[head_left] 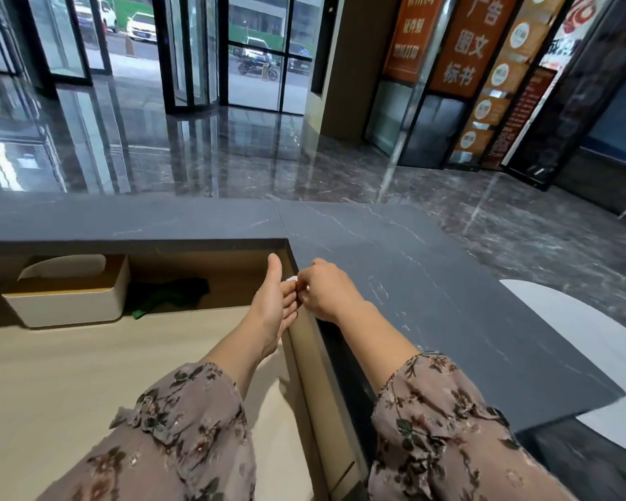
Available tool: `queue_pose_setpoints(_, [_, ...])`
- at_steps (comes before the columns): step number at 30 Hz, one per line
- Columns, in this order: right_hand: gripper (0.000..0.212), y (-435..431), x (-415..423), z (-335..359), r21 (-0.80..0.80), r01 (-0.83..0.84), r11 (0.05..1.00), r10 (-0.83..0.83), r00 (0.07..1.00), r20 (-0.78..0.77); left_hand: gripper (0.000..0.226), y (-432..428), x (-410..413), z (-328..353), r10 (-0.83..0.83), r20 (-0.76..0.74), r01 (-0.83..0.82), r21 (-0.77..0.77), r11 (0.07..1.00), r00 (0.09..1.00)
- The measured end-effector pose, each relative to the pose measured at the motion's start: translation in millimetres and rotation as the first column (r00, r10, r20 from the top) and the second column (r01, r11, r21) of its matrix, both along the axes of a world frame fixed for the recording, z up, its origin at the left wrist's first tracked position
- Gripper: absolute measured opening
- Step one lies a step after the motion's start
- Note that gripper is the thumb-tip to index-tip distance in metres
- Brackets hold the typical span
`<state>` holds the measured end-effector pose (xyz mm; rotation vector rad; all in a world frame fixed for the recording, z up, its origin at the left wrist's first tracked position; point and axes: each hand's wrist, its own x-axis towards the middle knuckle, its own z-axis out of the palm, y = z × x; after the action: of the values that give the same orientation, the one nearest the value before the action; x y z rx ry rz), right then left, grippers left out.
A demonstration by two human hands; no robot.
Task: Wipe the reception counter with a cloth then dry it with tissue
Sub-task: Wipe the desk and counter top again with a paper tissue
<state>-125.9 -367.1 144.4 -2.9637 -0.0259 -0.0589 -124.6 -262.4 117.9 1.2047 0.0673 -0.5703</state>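
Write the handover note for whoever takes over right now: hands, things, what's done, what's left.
Right hand: pinches a small white piece, probably tissue, at the inner edge of the dark counter.
Left hand: thumb up, fingers meet the same piece; grip unclear.
Green cloth: lies on the lower desk, beside the tissue box.
Done: the cloth is put down, so wiping looks finished.
Left: dry the dark counter with tissue; how much is already dried cannot be told.
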Motion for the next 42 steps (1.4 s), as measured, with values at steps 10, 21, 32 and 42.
queue_pose_setpoints(10, [0.015, 4, -61, -2, 0.012, 0.009, 1.000, -0.010, 0.999, 0.036, 0.091, 5, -57, 4, -0.042, 0.036, 0.039, 0.087, 0.995, 0.998])
queue_pose_setpoints(21, [0.016, -6, -125, -6, 0.044, -0.062, 0.997, 0.060, 0.997, 0.048, 0.098, -2, -128, 7, 0.035, 0.122, -0.057, 0.178, 0.982, 0.992])
queue_pose_setpoints(32, [0.019, -20, -209, -9, 0.050, -0.166, 0.985, 0.163, 0.985, 0.058, 0.096, -9, -208, 1, 0.120, 0.155, -0.157, 0.254, 0.954, 0.981])
queue_pose_setpoints(42, [0.019, -40, -248, -18, 0.106, -0.139, 0.985, 0.130, 0.987, 0.093, 0.084, -26, -228, 14, 0.290, 0.266, -0.370, 0.328, 0.869, 0.919])
